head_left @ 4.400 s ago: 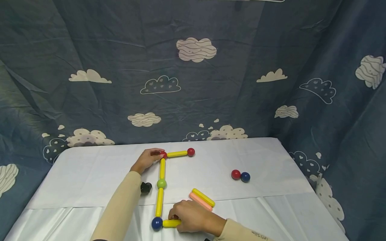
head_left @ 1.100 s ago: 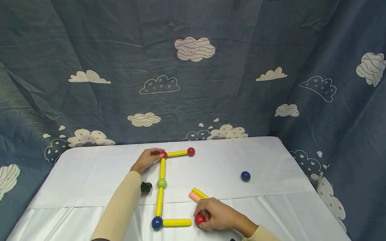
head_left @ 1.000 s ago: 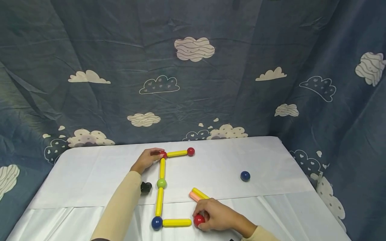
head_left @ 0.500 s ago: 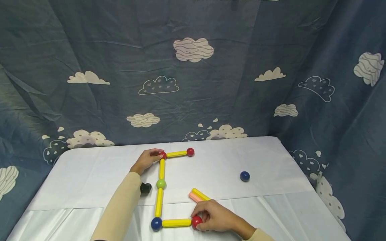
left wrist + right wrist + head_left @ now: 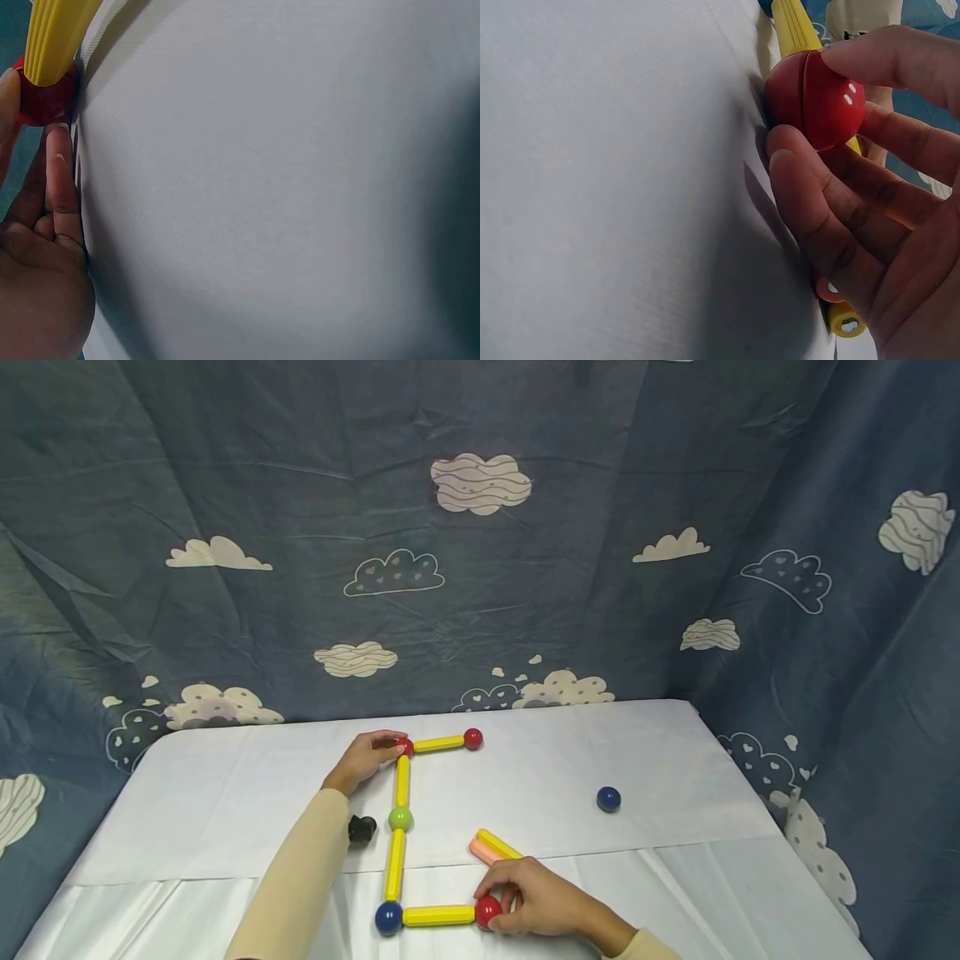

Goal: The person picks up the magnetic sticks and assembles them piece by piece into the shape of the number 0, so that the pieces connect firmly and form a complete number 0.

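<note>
On the white table, yellow rods and balls form an open bracket shape. My left hand [image 5: 363, 762] pinches the red ball [image 5: 406, 747] at its far left corner; a yellow rod [image 5: 54, 45] meets that ball in the left wrist view. Below it come a green ball [image 5: 401, 817] and a blue ball [image 5: 388, 918]. From the blue ball, the near yellow rod [image 5: 438, 916] runs right to another red ball [image 5: 487, 911]. My right hand [image 5: 536, 897] holds this one between thumb and fingers, and it touches the rod's end. The far arm ends in a third red ball [image 5: 472, 739].
A loose blue ball [image 5: 608, 799] lies on the right of the table. Beside my right hand are a yellow rod [image 5: 498, 843] and an orange-pink rod [image 5: 486, 852], partly hidden. A small black object [image 5: 363, 828] sits by my left forearm. A cloud-print curtain [image 5: 480, 568] hangs behind.
My right hand has let go of the near yellow rod, taken the red ball from beside the loose blue ball, and brought it left against the rod's end. The left hand stays put.
</note>
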{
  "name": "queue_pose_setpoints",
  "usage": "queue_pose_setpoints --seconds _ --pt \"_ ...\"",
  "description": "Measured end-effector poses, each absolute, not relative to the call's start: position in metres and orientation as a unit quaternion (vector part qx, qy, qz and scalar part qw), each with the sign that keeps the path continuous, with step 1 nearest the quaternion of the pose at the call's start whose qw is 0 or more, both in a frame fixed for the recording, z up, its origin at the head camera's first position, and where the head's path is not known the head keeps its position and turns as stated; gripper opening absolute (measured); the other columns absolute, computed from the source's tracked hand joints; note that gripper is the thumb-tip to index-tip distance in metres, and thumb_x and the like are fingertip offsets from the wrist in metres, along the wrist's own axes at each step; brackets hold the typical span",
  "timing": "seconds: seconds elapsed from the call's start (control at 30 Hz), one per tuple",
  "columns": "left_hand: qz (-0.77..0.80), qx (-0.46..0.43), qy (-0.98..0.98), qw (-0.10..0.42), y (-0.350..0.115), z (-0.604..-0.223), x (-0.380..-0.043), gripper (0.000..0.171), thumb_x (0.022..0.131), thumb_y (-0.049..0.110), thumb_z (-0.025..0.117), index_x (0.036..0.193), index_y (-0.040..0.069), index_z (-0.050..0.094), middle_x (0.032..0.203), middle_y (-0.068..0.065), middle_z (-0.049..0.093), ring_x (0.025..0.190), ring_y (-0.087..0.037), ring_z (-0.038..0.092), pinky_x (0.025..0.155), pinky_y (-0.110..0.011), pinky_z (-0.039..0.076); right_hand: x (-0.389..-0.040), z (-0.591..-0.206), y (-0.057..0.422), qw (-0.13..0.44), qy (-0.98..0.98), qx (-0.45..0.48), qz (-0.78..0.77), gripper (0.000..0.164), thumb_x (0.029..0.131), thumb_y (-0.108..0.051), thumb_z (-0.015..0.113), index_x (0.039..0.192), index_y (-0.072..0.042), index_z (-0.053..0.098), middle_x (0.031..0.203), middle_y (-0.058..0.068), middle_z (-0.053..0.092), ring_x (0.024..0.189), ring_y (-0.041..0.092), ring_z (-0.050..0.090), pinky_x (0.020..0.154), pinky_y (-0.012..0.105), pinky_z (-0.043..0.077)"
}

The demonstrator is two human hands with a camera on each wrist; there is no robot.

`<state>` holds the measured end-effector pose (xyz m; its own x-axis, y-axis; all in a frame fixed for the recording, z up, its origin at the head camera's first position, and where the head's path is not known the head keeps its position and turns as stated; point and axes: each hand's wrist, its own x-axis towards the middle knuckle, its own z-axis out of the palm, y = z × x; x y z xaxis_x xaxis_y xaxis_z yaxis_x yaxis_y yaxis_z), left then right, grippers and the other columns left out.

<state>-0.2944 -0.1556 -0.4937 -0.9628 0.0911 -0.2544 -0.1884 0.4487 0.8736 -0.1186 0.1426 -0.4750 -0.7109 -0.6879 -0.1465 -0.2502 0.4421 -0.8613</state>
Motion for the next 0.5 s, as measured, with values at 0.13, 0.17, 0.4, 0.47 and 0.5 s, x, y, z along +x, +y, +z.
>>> queue_pose_setpoints --seconds 0.13,0.17,0.4,0.47,0.5 --pt "0.524 -0.029 0.841 0.132 -0.154 -0.492 -0.294 0.035 0.093 0.019 0.065 0.127 0.012 0.063 0.126 -0.012 0.06 0.115 -0.027 0.05 0.106 -0.047 0.037 -0.119 -0.471 0.144 0.248 0.813 -0.289 -0.441 0.025 0.079 -0.012 0.078 0.102 -0.011 0.071 0.096 -0.014 0.062 0.07 0.0 0.056 0.06 0.018 0.049" --pt "0.524 -0.029 0.841 0.132 -0.154 -0.492 -0.294 0.035 0.093 0.019 0.065 0.127 0.012 0.063 0.126 -0.012 0.06 0.115 -0.027 0.05 0.106 -0.047 0.037 -0.12 -0.469 0.144 0.247 0.813 -0.29 -0.441 0.025 0.079 -0.013 0.078 0.103 -0.011 0.071 0.096 -0.013 0.063 0.069 0.0 0.056 0.06 0.018 0.049" --pt "0.522 -0.027 0.843 0.129 -0.155 -0.493 -0.292 0.035 0.092 0.019 0.066 0.126 0.011 0.064 0.125 -0.013 0.061 0.115 -0.028 0.05 0.106 -0.047 0.036 -0.131 -0.459 0.145 0.201 0.845 -0.264 -0.42 0.024 0.081 -0.013 0.078 0.102 -0.009 0.069 0.09 -0.003 0.063 0.067 0.004 0.052 0.059 0.018 0.045" --pt "0.522 -0.026 0.843 0.128 -0.155 -0.493 -0.292 0.035 0.092 0.018 0.066 0.126 0.011 0.063 0.125 -0.014 0.061 0.115 -0.028 0.051 0.106 -0.047 0.036 -0.134 -0.457 0.143 0.179 0.863 -0.248 -0.403 0.025 0.08 -0.013 0.078 0.103 -0.009 0.069 0.09 -0.002 0.062 0.069 0.007 0.051 0.059 0.018 0.045" --pt "0.525 -0.028 0.841 0.129 -0.154 -0.493 -0.292 0.035 0.092 0.018 0.066 0.126 0.011 0.064 0.125 -0.013 0.061 0.115 -0.028 0.051 0.106 -0.046 0.036 -0.136 -0.457 0.142 0.169 0.871 -0.239 -0.394 0.026 0.08 -0.013 0.078 0.103 -0.009 0.068 0.091 -0.003 0.062 0.07 0.007 0.051 0.06 0.018 0.045"
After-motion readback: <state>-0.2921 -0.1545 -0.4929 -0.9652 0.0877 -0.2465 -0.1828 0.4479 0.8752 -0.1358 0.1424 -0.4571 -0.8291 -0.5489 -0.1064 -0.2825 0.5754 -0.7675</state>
